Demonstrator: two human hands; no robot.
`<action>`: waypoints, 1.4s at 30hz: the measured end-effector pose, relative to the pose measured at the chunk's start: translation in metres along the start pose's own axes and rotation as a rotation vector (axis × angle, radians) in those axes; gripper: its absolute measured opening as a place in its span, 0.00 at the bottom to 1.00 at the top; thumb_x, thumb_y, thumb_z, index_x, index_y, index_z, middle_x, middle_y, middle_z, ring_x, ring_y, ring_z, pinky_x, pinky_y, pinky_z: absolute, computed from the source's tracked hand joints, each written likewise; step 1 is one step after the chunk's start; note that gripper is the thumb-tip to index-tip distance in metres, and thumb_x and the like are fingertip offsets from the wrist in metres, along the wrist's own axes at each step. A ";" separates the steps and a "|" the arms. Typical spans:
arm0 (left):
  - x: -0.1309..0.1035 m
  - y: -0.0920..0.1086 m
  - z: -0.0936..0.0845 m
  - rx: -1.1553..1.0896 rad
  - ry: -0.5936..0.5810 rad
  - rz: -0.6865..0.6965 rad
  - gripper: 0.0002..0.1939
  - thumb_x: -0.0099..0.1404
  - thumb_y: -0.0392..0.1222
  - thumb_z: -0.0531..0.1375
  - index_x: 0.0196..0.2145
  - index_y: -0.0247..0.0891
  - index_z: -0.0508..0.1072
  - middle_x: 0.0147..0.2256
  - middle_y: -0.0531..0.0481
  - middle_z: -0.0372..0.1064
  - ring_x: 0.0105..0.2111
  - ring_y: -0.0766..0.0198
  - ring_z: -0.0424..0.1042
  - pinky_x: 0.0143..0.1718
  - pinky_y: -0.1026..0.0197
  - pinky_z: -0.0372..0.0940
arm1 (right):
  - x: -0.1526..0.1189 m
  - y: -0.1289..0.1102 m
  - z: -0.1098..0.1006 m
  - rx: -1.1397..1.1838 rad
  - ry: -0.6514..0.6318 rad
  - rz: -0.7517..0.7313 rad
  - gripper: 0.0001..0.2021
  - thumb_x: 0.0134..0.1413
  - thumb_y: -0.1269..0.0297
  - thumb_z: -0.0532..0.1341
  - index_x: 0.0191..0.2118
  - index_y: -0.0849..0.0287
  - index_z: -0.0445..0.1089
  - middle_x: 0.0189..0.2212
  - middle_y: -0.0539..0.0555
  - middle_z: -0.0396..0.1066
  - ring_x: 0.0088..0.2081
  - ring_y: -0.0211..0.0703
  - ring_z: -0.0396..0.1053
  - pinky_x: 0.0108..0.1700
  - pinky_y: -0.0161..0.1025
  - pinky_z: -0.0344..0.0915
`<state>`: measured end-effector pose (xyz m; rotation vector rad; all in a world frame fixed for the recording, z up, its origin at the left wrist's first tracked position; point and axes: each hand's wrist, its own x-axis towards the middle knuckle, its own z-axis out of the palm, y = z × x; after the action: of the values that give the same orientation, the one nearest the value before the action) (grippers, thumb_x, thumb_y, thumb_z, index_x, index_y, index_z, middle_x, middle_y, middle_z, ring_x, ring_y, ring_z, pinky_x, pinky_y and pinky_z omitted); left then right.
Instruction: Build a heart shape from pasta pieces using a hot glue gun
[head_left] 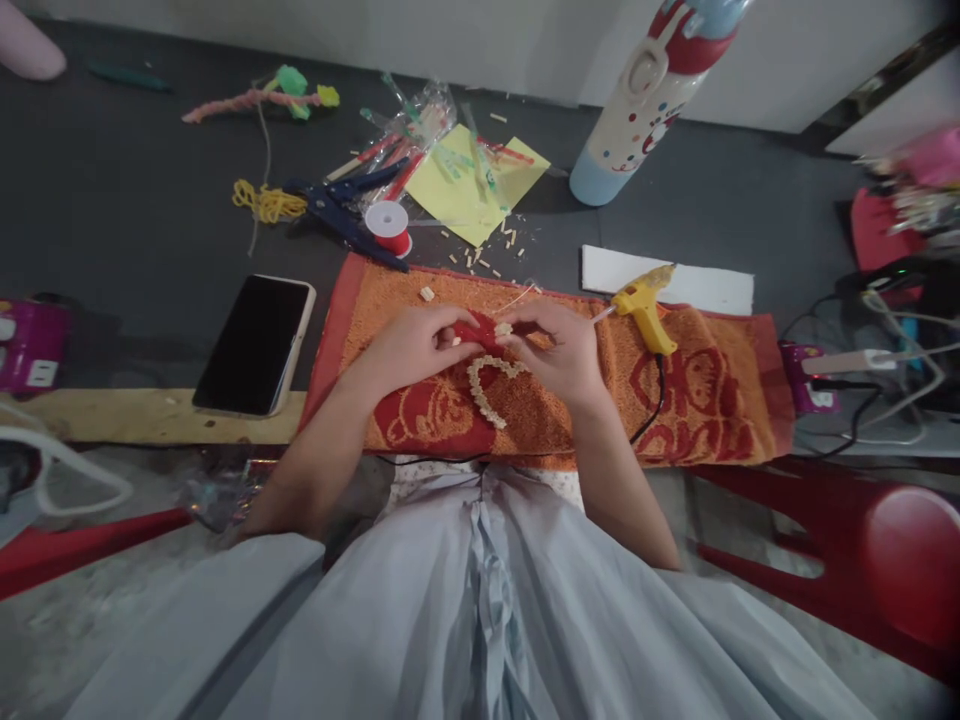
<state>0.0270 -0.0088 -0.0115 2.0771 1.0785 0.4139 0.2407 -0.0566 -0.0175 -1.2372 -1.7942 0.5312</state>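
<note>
Small pale piece (503, 329): at right hand (559, 348) fingertips, between both hands, over orange towel (739, 360). Right hand: thumb and finger pinched on it. Left hand (411, 350): fingers curled, thumb near forefinger; hold cannot be told. Curved pale strip (480, 390): on towel, bodyward of hands. Towel: at table's (180, 190) front edge, spread between phone (255, 345) and yellow glue gun (648, 310)

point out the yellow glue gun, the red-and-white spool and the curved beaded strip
Yellow glue gun (642, 300), head view: on its body
Red-and-white spool (388, 226), head view: on its white end
Curved beaded strip (477, 391), head view: on its left bend
</note>
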 end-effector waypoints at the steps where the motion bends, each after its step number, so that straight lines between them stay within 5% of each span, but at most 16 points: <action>1: -0.001 0.002 0.003 -0.067 0.025 0.046 0.17 0.64 0.51 0.61 0.45 0.39 0.77 0.26 0.54 0.71 0.24 0.69 0.65 0.28 0.65 0.57 | -0.003 -0.001 0.000 -0.012 0.016 -0.030 0.10 0.59 0.54 0.63 0.37 0.55 0.76 0.32 0.53 0.77 0.34 0.41 0.74 0.38 0.38 0.71; 6: -0.009 0.018 0.017 -0.158 0.093 0.104 0.17 0.66 0.52 0.60 0.42 0.38 0.79 0.32 0.49 0.78 0.28 0.67 0.71 0.30 0.65 0.62 | -0.016 -0.009 -0.005 -0.059 0.048 -0.092 0.07 0.61 0.60 0.61 0.37 0.54 0.76 0.34 0.54 0.77 0.36 0.41 0.74 0.39 0.38 0.71; 12: -0.008 0.024 0.020 0.008 0.057 0.046 0.15 0.68 0.47 0.57 0.45 0.39 0.79 0.37 0.48 0.80 0.31 0.66 0.74 0.34 0.64 0.63 | -0.048 -0.003 -0.026 -0.167 0.111 0.091 0.06 0.58 0.61 0.63 0.38 0.55 0.76 0.32 0.53 0.75 0.32 0.40 0.72 0.36 0.38 0.70; 18: 0.019 0.031 0.012 0.221 -0.133 0.093 0.13 0.67 0.44 0.56 0.43 0.41 0.80 0.38 0.49 0.79 0.37 0.61 0.75 0.40 0.61 0.63 | -0.084 0.012 -0.034 -0.250 0.160 0.326 0.11 0.56 0.53 0.64 0.34 0.56 0.75 0.29 0.53 0.74 0.29 0.41 0.70 0.33 0.38 0.68; 27: 0.072 0.048 0.022 0.367 -0.403 0.198 0.13 0.63 0.41 0.57 0.39 0.42 0.81 0.36 0.49 0.78 0.34 0.62 0.72 0.36 0.61 0.57 | -0.090 0.024 -0.008 -0.311 0.132 0.442 0.04 0.53 0.62 0.65 0.33 0.56 0.76 0.30 0.53 0.74 0.32 0.45 0.70 0.36 0.41 0.68; 42: 0.105 0.056 0.041 0.377 -0.623 0.219 0.09 0.56 0.44 0.62 0.30 0.41 0.82 0.25 0.49 0.74 0.24 0.65 0.66 0.30 0.60 0.52 | -0.096 0.023 -0.008 -0.256 0.171 0.400 0.05 0.55 0.62 0.65 0.36 0.57 0.77 0.31 0.54 0.74 0.31 0.42 0.69 0.35 0.39 0.68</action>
<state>0.1443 0.0360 -0.0029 2.4211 0.5829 -0.3545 0.2724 -0.1344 -0.0700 -1.7819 -1.5079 0.4073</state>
